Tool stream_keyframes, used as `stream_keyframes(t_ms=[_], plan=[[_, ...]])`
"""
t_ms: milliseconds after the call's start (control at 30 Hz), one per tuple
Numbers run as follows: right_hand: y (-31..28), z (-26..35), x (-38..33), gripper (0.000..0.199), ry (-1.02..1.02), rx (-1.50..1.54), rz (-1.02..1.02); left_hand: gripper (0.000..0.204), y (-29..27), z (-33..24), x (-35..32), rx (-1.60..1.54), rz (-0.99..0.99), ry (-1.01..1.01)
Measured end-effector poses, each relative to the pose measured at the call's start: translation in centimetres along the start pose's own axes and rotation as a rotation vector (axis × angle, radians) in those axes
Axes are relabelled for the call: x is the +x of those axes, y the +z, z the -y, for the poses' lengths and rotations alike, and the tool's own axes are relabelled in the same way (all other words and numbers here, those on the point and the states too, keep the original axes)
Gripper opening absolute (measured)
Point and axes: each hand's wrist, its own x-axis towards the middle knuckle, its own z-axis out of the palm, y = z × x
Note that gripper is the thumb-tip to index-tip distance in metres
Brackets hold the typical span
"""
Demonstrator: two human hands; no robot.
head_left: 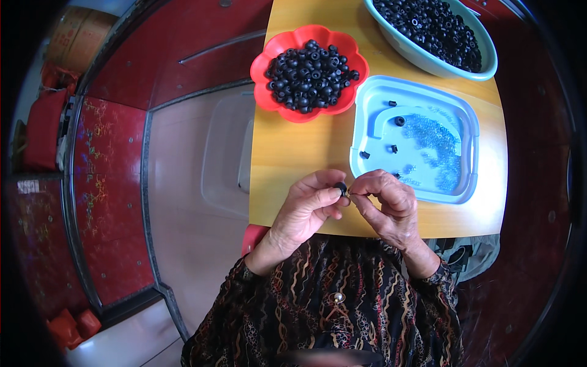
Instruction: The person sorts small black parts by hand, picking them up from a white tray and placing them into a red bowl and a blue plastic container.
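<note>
Over the near part of the table, my left hand (306,205) pinches a small round black piece (340,188) between thumb and fingers. My right hand (389,200) meets it from the right, its thumb and forefinger pressed together against the piece; whatever tiny thing they hold is too small to make out. Just beyond my right hand lies a light blue tray (476,131) with a heap of tiny clear beads or rings (435,137). A few loose black pieces (399,121) are scattered on its left side.
A red flower-shaped bowl (263,101) full of black pieces stands at the far left of the wooden table (293,150). At the far right, a pale green basin (422,60) is heaped with similar pieces. A translucent plastic bin (223,153) sits on the floor to the left.
</note>
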Motion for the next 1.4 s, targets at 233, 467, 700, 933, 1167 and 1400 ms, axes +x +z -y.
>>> stream_keyframes(t_ms=[233,467,700,933,1167,1400], plan=[[0.0,-0.3,-0.1,0.015,-0.018,-0.027,-0.005,0.022,-0.2,0.4,-0.3,0.065,-0.006,0.028],[-0.1,-0.1,0.0,0.025,-0.14,-0.201,0.045,0.019,0.4,0.4,-0.3,0.323,-0.05,0.168],[0.7,-0.2,-0.7,0.028,-0.198,-0.228,-0.011,0.019,0.3,1.0,-0.2,0.072,-0.072,0.084],[1.5,-0.4,-1.3,0.036,-0.175,-0.28,-0.112,0.015,-0.8,1.6,0.1,-0.041,-0.005,-0.072],[1.7,-0.6,-1.0,0.038,-0.464,-0.53,-0.102,0.017,-0.4,1.3,-0.4,-0.023,-0.064,-0.075],[1.2,-0.3,-1.8,0.034,-0.551,-0.513,-0.045,0.02,-0.7,0.5,-0.9,-0.01,0.084,-0.127]])
